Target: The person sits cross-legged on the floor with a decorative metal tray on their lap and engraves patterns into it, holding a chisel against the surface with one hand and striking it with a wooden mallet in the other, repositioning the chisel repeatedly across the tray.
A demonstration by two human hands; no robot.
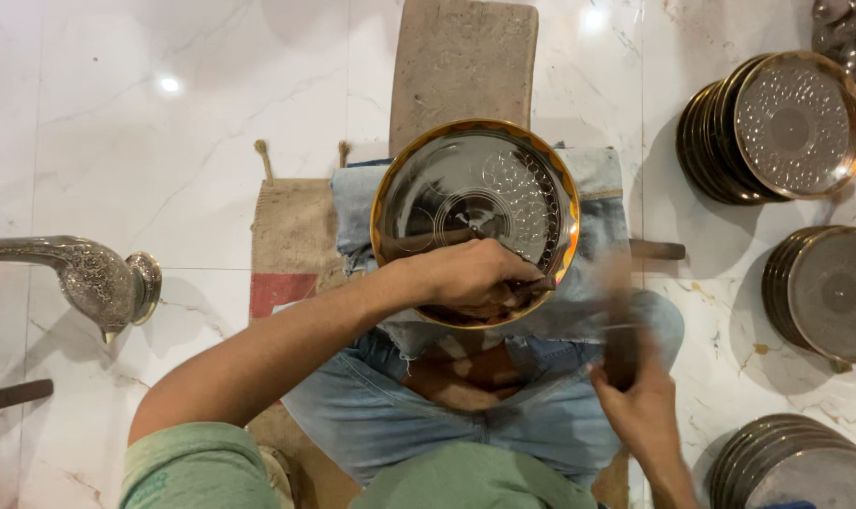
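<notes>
In the head view the round gold-rimmed metal plate (475, 212) rests on the person's lap over the denim, with bare marble floor (164, 160) to the left and 3 stacks of plates (776, 127) crowding the right. The left hand (470, 275) lies on the plate's near edge, fingers curled shut on a thin tool (538, 283) touching the plate. The right hand (640, 405), near the plate's lower right, is blurred; its fingers seem wrapped round a dark tool (621, 353), though how tightly I cannot tell.

a round metal plate (475, 203) sits on the person's lap, on top of a folded bit of blue jeans cloth. it is shiny and silver inside, with a gold rim all the way around. small circle patterns are cut into it, one ring in the middle and more toward the right side. its near edge is hidden under a hand. a thin dark tool (531, 286) rests on the plate near that edge, blurry and hard to see.
</notes>
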